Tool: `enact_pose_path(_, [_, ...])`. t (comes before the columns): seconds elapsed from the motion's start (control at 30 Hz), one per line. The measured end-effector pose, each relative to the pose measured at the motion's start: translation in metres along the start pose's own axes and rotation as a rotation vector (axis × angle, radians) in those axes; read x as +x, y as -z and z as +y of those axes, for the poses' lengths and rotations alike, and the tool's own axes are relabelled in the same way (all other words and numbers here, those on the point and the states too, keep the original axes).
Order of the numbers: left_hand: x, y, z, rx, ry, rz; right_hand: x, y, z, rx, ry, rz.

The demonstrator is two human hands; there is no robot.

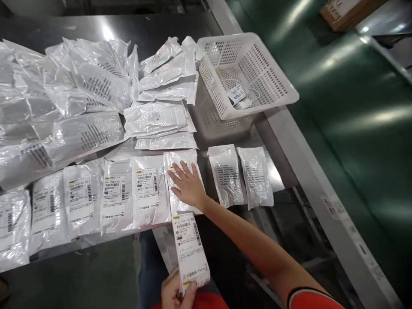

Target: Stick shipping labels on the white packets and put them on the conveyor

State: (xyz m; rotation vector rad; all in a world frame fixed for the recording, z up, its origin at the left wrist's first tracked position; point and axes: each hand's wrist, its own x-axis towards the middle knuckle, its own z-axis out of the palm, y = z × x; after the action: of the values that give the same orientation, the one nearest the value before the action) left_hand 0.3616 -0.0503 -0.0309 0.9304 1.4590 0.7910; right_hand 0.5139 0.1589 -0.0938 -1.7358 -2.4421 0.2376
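My right hand [189, 189] lies flat with spread fingers on a white mailing bag [167, 161], pressing over its label. My left hand [177, 289], low in the view, pinches the bottom end of a strip of printed shipping labels [189, 246] between thumb and fingers. The strip's upper end reaches the near edge of that bag. To the left, a row of labelled white mailing bags [146, 189] runs along the table's front edge. Right of my right hand lie two mailing bags [227, 176] with printed text and no shipping label showing.
A big heap of white mailing bags [64, 94] covers the table's left and back. Smaller stacks [156, 118] lie beside it. A white perforated basket [277, 92] holds a small box and a cable. Beyond the metal rail runs a green conveyor belt [337, 124] with a cardboard box [349, 13].
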Motion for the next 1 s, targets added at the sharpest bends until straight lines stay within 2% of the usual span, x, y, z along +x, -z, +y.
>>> enact_pose_path(0.13, [0.016,0.01,0.015,-0.069,0.022,0.0,0.011,0.0,0.005,0.063,-0.201,0.072])
enact_pose_path(0.2, [0.021,0.016,0.018,-0.101,0.018,-0.004,0.01,0.006,0.007,0.179,-0.182,0.067])
enact_pose_path(0.27, [0.026,0.022,0.019,-0.125,0.039,-0.041,0.0,0.021,0.004,0.408,-0.161,0.087])
enact_pose_path(0.33, [0.029,0.029,0.02,-0.136,0.049,-0.136,-0.016,0.04,-0.007,0.744,-0.217,0.124])
enact_pose_path(0.43, [0.029,0.038,0.019,-0.128,0.047,-0.337,-0.043,0.068,-0.037,1.212,-0.363,0.067])
enact_pose_path(0.53, [0.023,0.044,0.013,-0.102,0.079,-0.452,-0.065,0.085,-0.064,1.337,-0.554,0.04])
enact_pose_path(0.6, [0.021,0.046,0.009,0.001,0.087,-0.376,-0.077,0.09,-0.072,1.295,-0.612,0.106])
enact_pose_path(0.7, [0.028,0.043,0.017,0.186,0.028,-0.133,-0.098,0.096,-0.072,1.167,-0.493,0.183])
enact_pose_path(0.73, [0.034,0.039,0.026,0.2,-0.002,-0.097,-0.105,0.098,-0.07,1.118,-0.436,0.199])
enact_pose_path(0.77, [0.04,0.033,0.036,0.18,-0.023,-0.112,-0.113,0.101,-0.067,1.074,-0.396,0.22])
enact_pose_path(0.83, [0.053,0.01,0.058,0.073,0.01,-0.252,-0.127,0.107,-0.056,1.002,-0.374,0.277])
enact_pose_path(0.9, [0.06,-0.023,0.075,-0.06,0.136,-0.341,-0.139,0.114,-0.038,0.959,-0.401,0.342])
enact_pose_path(0.93, [0.061,-0.042,0.08,-0.113,0.198,-0.33,-0.144,0.117,-0.026,0.949,-0.416,0.362])
enact_pose_path(1.0, [0.059,-0.081,0.081,-0.176,0.266,-0.217,-0.15,0.121,0.002,0.951,-0.434,0.352])
